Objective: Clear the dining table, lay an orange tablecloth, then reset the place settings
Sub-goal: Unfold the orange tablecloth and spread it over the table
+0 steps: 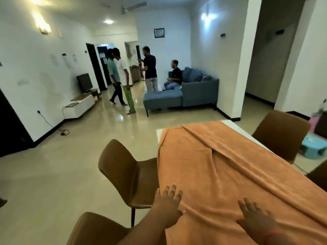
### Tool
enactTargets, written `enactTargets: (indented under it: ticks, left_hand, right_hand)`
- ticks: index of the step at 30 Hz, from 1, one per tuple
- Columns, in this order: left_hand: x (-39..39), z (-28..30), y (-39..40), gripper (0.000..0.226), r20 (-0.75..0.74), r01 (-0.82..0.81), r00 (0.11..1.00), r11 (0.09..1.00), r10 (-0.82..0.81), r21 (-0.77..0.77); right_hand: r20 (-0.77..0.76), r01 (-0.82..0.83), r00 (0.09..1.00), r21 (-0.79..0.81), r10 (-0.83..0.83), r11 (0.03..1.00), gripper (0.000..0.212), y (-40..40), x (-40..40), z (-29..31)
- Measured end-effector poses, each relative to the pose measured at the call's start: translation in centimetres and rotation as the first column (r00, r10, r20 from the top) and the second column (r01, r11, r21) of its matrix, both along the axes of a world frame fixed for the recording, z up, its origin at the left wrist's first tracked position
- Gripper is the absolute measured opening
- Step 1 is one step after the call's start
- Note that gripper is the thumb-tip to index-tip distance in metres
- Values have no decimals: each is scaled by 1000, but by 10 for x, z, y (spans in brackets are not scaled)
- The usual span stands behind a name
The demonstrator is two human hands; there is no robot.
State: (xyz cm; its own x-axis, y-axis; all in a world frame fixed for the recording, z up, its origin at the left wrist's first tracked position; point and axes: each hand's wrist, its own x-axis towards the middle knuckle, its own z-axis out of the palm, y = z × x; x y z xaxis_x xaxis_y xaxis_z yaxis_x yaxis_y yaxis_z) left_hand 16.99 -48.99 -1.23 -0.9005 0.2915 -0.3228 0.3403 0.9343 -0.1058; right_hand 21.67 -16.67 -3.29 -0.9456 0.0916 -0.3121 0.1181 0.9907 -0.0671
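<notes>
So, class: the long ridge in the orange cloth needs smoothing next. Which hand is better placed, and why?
The right hand, likely. It lies flat on the orange tablecloth nearer the ridge running up the middle. The left hand rests at the left edge beside the chair.

A shiny cream tile floor [74, 156] spreads under white walls [35, 68]. A soft blue corner sofa [191, 91] sits far back. A small black TV [85, 82] stands on a low white cabinet [79, 106]. Brown smooth chairs [127, 170] stand close by.

Both flat hands [168, 204] press the orange tablecloth [230, 174].
</notes>
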Motion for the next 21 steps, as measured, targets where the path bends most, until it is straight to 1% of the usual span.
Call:
enactTargets:
  ticks: [1, 3, 5, 6, 10, 14, 21]
  left_hand:
    - [2, 13, -20, 76, -51, -16, 999, 1000, 17, 22]
    - [10, 32, -75, 76, -133, -33, 990, 996, 44, 80]
    - [25, 53, -126, 76, -182, -58, 980, 992, 77, 108]
    - [30, 64, -146, 76, -199, -79, 975, 990, 102, 118]
    - [49, 107, -233, 75, -276, -140, 944, 977, 181, 160]
    - [55, 132, -299, 74, -369, -175, 896, 960, 246, 217]
    - [51, 140, -382, 74, -516, -253, 777, 929, 361, 270]
  right_hand:
    - [-47, -48, 998, 28, 49, 998, 79, -33, -5, 20]
    - [-119, -128, 984, 27, 130, 991, 77, -107, -15, 55]
    - [-123, -164, 979, 21, 165, 986, 76, -178, -18, 87]
    - [-153, -178, 972, 6, 177, 984, 76, -202, -21, 94]
    - [-230, -240, 942, 39, 243, 970, 76, -306, -26, 127]
    - [-308, -293, 901, 85, 305, 952, 76, -379, -35, 149]
    - [-383, -379, 848, 42, 365, 925, 80, -461, -68, 171]
